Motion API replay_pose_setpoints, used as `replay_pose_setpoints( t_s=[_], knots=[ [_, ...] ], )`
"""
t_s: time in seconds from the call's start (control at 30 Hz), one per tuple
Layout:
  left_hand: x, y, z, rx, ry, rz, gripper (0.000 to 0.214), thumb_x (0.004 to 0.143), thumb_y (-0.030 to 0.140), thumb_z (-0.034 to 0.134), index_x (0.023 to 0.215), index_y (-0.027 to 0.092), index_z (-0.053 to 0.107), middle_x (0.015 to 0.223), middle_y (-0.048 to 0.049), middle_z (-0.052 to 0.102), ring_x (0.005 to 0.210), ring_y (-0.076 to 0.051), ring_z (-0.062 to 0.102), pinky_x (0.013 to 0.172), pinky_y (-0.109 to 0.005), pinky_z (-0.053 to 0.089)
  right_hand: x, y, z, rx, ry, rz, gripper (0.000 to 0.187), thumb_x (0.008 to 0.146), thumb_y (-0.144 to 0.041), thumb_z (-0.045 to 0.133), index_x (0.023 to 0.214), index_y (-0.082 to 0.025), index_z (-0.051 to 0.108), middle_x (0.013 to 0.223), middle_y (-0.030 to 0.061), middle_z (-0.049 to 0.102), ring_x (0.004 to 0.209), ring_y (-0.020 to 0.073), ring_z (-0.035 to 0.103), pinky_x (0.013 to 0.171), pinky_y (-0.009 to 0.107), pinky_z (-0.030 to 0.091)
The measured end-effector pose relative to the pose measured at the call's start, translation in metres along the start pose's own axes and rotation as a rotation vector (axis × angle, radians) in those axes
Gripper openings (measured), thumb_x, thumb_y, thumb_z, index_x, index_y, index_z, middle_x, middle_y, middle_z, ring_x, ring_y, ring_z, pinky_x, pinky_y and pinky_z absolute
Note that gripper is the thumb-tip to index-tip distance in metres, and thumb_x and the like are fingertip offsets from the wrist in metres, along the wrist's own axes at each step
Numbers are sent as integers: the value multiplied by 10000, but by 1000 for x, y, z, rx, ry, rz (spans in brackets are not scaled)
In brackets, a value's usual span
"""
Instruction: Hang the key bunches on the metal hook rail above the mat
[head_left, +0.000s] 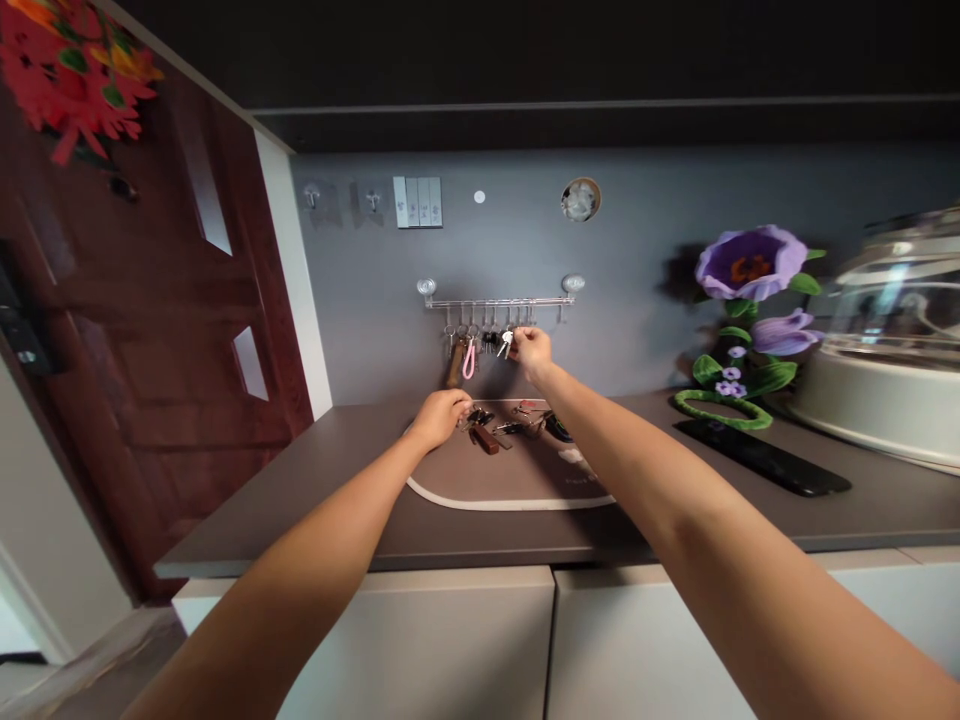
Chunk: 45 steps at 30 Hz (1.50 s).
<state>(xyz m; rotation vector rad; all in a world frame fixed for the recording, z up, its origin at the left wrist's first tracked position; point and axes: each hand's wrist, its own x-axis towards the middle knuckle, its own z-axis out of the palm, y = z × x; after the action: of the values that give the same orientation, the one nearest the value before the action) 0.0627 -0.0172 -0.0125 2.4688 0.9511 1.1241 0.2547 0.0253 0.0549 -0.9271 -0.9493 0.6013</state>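
My right hand [533, 352] is raised to the clear hook rail [499, 301] on the wall, its fingers pinched on a small bunch of silver keys [505, 343] just under the hooks. Several key rings hang to the left of it, among them a pink loop strap [469, 359] and a brown strap [456, 364]. Lower down, my left hand [441, 418] is closed at the left of the mat, fingertips against a dark key bunch [480, 416]; what they grip is hidden. A brown key fob [484, 439] and more keys [517, 427] lie on the mat.
The brown mat [510, 488] with a pale rim lies on the dark counter [360, 470]. At right are a black phone-like slab [765, 458], purple fabric flowers [750, 265] and a white-based clear appliance [877, 390]. A dark shelf [570, 105] overhangs; a red-brown door [187, 330] stands left.
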Motion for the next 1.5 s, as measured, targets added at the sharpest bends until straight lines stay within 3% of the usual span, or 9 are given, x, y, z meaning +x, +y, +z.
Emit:
replay_pose_setpoints(
  t_s=[0.4, 0.77, 1.2, 1.5],
  knots=[
    [0, -1, -2, 46, -4, 14, 225, 792, 210, 417, 694, 150, 610, 667, -13, 615, 609, -117, 534, 598, -210, 381, -7, -4, 0, -30, 6, 49, 41, 736, -145, 484, 727, -185, 475, 662, -23, 525, 575, 75, 503, 537, 217, 471],
    [0, 2, -4, 45, 2, 19, 218, 789, 197, 420, 698, 145, 610, 646, -6, 605, 582, -109, 525, 589, -211, 380, -18, -16, -12, -188, -57, 122, 134, 767, -113, 485, 882, -182, 476, 761, -10, 537, 574, 46, 494, 592, 217, 476],
    [2, -4, -4, 28, 11, 15, 207, 782, 216, 436, 783, 149, 631, 699, -16, 630, 602, -118, 548, 604, -223, 400, -28, -27, -25, -277, -172, 117, 304, 750, -82, 483, 1040, -172, 477, 902, 33, 580, 671, 66, 528, 676, 232, 481],
    [-1, 3, -6, 39, 4, 29, 208, 792, 222, 445, 821, 148, 637, 712, -20, 635, 619, -123, 551, 626, -228, 409, -47, -35, -24, -282, -275, 96, 291, 766, -99, 492, 1046, -178, 482, 1000, 57, 584, 737, 78, 559, 756, 285, 484]
  ],
)
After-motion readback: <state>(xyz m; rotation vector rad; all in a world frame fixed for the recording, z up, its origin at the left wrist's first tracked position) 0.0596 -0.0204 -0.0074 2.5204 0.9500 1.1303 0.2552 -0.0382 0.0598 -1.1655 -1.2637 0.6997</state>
